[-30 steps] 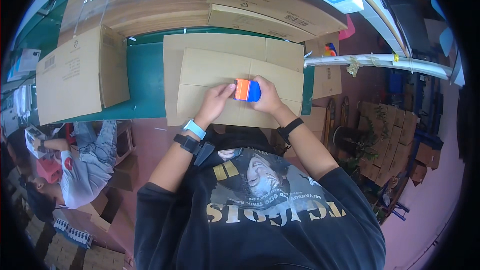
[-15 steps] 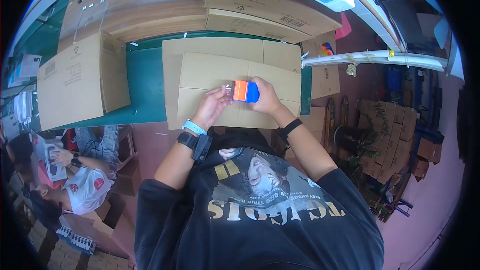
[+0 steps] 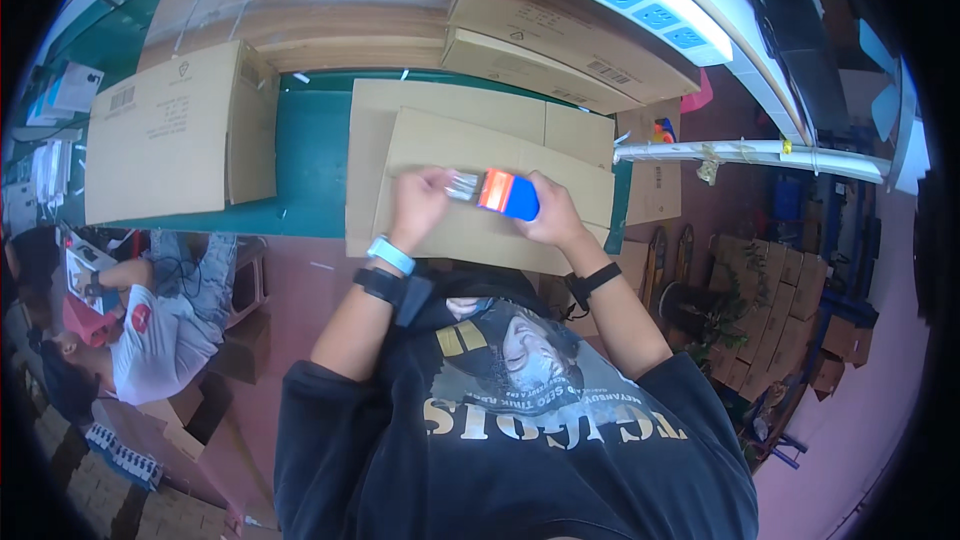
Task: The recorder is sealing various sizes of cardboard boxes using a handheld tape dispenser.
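Note:
My right hand (image 3: 552, 212) grips the blue end of a blue and orange tape dispenser (image 3: 510, 195). A short strip of clear tape (image 3: 462, 187) stretches from its orange end to my left hand (image 3: 418, 204). The left fingers look pinched on the end of this strip, slightly blurred by motion. Both hands are above a flat cardboard sheet or folded carton (image 3: 430, 145), which lies over another piece of cardboard (image 3: 450, 93) on the green table (image 3: 308, 155).
A brown carton (image 3: 160, 145) stands on the table at left. More cartons (image 3: 570, 35) line the back, below a white power strip (image 3: 655, 10). A white rail (image 3: 760, 153) runs along the right. Another person (image 3: 165, 330) sits at the lower left.
The dispenser and my right hand have shifted slightly right. A longer stretch of clear tape now shows between the hands. The view has also shifted a little.

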Action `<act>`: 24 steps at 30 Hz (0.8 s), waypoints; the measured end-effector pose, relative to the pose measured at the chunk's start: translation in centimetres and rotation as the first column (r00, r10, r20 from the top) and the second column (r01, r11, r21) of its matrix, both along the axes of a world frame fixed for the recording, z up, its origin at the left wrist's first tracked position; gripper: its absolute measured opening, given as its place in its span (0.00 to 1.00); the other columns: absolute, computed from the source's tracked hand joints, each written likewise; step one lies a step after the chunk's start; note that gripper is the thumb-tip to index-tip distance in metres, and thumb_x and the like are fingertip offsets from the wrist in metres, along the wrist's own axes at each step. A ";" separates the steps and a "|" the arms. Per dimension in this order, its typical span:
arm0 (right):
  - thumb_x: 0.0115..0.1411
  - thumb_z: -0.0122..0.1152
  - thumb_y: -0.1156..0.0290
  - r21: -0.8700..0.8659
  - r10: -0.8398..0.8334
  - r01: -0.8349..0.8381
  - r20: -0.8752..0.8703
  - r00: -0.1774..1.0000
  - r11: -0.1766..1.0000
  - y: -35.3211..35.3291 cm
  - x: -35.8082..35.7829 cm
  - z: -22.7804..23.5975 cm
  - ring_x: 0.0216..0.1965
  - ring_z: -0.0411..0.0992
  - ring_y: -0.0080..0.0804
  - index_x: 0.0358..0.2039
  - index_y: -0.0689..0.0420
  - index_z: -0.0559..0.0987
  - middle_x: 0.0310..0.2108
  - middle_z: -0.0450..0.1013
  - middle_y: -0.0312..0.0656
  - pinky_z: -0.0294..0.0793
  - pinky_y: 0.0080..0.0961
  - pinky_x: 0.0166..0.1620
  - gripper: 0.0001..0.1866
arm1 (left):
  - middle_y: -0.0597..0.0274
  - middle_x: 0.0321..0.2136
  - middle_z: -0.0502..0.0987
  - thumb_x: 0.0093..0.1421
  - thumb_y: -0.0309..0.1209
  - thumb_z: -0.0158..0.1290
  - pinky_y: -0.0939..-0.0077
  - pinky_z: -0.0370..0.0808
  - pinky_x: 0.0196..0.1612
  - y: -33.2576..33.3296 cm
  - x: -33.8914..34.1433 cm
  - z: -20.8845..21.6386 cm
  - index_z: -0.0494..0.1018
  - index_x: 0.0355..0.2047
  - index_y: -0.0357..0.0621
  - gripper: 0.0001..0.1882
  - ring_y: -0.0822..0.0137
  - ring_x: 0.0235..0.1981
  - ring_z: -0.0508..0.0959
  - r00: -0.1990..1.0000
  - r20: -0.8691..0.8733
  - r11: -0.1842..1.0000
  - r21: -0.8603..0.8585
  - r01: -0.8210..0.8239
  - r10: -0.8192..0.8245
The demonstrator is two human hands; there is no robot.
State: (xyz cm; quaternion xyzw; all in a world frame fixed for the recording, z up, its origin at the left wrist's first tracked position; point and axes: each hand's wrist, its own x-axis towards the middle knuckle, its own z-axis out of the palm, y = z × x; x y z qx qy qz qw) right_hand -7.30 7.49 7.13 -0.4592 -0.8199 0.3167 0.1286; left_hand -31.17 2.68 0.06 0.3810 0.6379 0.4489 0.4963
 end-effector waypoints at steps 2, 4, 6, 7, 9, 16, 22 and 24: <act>0.43 0.66 0.71 0.021 -0.014 0.012 0.078 0.997 1.000 -0.4 1.4 0.3 0.35 0.77 0.56 0.36 0.57 0.72 0.31 0.76 0.53 0.77 0.43 0.39 0.18 | 0.62 0.20 0.80 0.63 0.34 0.59 0.76 0.69 0.26 -0.1 -4.7 0.1 0.82 0.32 0.35 0.13 0.77 0.22 0.72 0.990 -0.128 0.997 0.045 -0.059 0.064; 0.43 0.66 0.70 0.032 -0.010 0.007 0.107 0.994 0.999 0.1 0.6 0.0 0.36 0.77 0.56 0.36 0.57 0.72 0.32 0.76 0.53 0.78 0.44 0.39 0.18 | 0.60 0.20 0.80 0.63 0.34 0.59 0.76 0.68 0.25 -0.2 -8.7 -0.5 0.83 0.32 0.36 0.12 0.77 0.21 0.71 0.972 -0.215 0.994 0.061 -0.088 0.099; 0.44 0.67 0.68 0.067 -0.009 -0.003 0.183 0.983 0.998 0.1 -1.6 0.3 0.35 0.77 0.56 0.37 0.57 0.72 0.32 0.76 0.53 0.78 0.44 0.39 0.19 | 0.54 0.21 0.81 0.62 0.34 0.59 0.73 0.73 0.30 -0.4 -10.9 -1.5 0.83 0.30 0.37 0.11 0.67 0.23 0.77 0.938 -0.338 0.992 -0.076 -0.101 0.069; 0.44 0.67 0.67 0.086 -0.006 -0.012 0.216 0.976 0.996 0.2 -2.3 0.3 0.35 0.77 0.56 0.37 0.57 0.72 0.32 0.76 0.53 0.78 0.44 0.39 0.20 | 0.51 0.21 0.81 0.61 0.34 0.59 0.72 0.75 0.32 -0.3 -11.4 -1.9 0.82 0.29 0.38 0.11 0.62 0.24 0.79 0.915 -0.400 0.983 -0.140 -0.117 0.052; 0.44 0.67 0.67 0.084 0.021 -0.040 0.213 0.977 0.996 0.5 -3.4 0.1 0.35 0.77 0.55 0.37 0.57 0.72 0.32 0.76 0.53 0.79 0.44 0.39 0.20 | 0.51 0.23 0.82 0.61 0.34 0.59 0.72 0.76 0.34 -0.5 -10.9 -5.0 0.82 0.31 0.38 0.10 0.62 0.25 0.80 0.910 -0.406 0.973 -0.162 -0.165 0.086; 0.44 0.66 0.66 0.078 -0.008 -0.009 0.213 0.977 0.997 0.9 -3.0 -0.4 0.34 0.77 0.55 0.37 0.57 0.72 0.31 0.76 0.52 0.79 0.45 0.38 0.20 | 0.51 0.32 0.83 0.60 0.33 0.58 0.69 0.78 0.41 -1.0 -11.5 -8.4 0.79 0.47 0.43 0.16 0.60 0.31 0.81 0.865 -0.495 0.936 -0.337 -0.099 -0.087; 0.42 0.69 0.63 0.110 -0.010 -0.009 0.168 0.986 0.994 0.6 -1.3 -1.3 0.34 0.77 0.54 0.42 0.55 0.74 0.33 0.77 0.51 0.79 0.45 0.39 0.25 | 0.55 0.41 0.82 0.60 0.25 0.54 0.64 0.79 0.44 -2.4 -8.9 -6.1 0.53 0.71 0.48 0.39 0.59 0.37 0.82 0.974 0.197 0.991 0.043 -0.123 0.113; 0.40 0.68 0.62 0.062 0.002 -0.010 0.124 0.992 0.998 0.6 -1.3 -2.1 0.36 0.78 0.51 0.42 0.54 0.74 0.34 0.77 0.49 0.79 0.44 0.40 0.26 | 0.46 0.44 0.81 0.56 0.29 0.61 0.62 0.80 0.45 -2.9 -7.3 -2.0 0.46 0.73 0.49 0.48 0.54 0.39 0.83 0.951 -0.287 0.985 0.085 0.149 -0.119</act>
